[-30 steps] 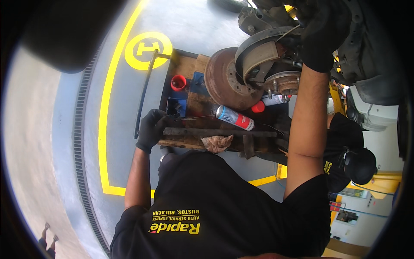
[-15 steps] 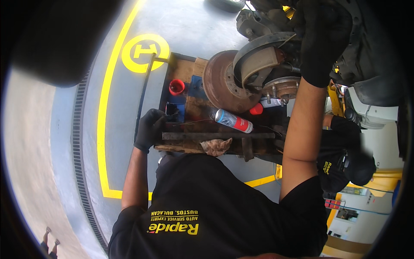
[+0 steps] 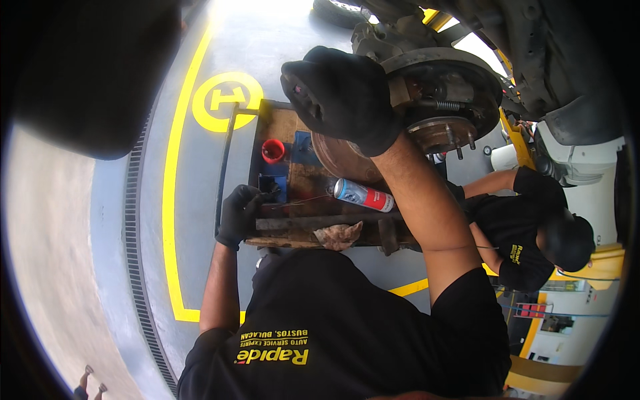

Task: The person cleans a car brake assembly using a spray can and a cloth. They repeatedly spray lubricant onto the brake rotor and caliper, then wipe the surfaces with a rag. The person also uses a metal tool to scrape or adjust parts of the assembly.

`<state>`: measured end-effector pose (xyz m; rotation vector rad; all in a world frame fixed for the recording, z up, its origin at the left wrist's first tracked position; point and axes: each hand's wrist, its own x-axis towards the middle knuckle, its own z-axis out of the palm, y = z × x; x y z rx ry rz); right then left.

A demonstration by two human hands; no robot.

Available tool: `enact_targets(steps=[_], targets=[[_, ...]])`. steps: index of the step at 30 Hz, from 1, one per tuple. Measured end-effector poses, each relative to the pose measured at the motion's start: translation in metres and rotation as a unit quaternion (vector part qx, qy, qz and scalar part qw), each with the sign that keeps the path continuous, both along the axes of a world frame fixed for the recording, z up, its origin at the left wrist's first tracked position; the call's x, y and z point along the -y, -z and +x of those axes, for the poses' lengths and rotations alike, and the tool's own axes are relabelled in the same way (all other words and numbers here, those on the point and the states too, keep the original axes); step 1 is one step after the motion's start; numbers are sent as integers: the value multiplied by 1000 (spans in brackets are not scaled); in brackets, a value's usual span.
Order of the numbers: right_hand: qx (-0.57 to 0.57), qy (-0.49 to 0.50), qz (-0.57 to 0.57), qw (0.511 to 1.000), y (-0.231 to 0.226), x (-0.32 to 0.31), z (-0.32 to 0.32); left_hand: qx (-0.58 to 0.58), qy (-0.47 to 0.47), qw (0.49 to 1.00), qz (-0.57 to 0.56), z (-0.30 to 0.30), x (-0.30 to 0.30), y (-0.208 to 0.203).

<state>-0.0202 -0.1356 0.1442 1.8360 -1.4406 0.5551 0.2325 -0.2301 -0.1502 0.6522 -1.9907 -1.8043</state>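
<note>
My right hand (image 3: 343, 100), in a black glove, is raised in front of the brake drum (image 3: 333, 152) and beside the open wheel brake assembly (image 3: 443, 97). Its fingers are curled closed, and whatever they may hold is hidden. A coil spring (image 3: 450, 105) and the studded hub (image 3: 443, 133) show to the right of that hand. My left hand (image 3: 238, 217), gloved too, is at the near left corner of the work tray (image 3: 293, 223). Its fingers are closed by a small blue box (image 3: 275, 187); what is in them is too dark to make out.
On the tray are a red cup (image 3: 273, 151), a spray can (image 3: 363, 195) lying on its side and a crumpled rag (image 3: 338, 235) at the near edge. A co-worker (image 3: 527, 227) in black is close on the right. A tyre (image 3: 340, 12) lies beyond.
My right hand has come left and down from the upper right of the brake assembly to in front of the drum. My left hand stays by the blue box. The co-worker shows more fully.
</note>
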Motion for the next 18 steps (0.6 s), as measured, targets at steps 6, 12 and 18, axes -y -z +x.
enact_targets(steps=[6, 12, 18], targets=[[18, 7, -71, 997, 5, 12, -1, 27, 3, 999, 42, 1, -8, -1], [111, -75, 19, 991, 5, -19, 13, -20, -2, 999, 42, -1, -8, -1], [169, -15, -40, 985, 50, -114, 70, -31, -40, 993, 108, -3, -3, -11]])
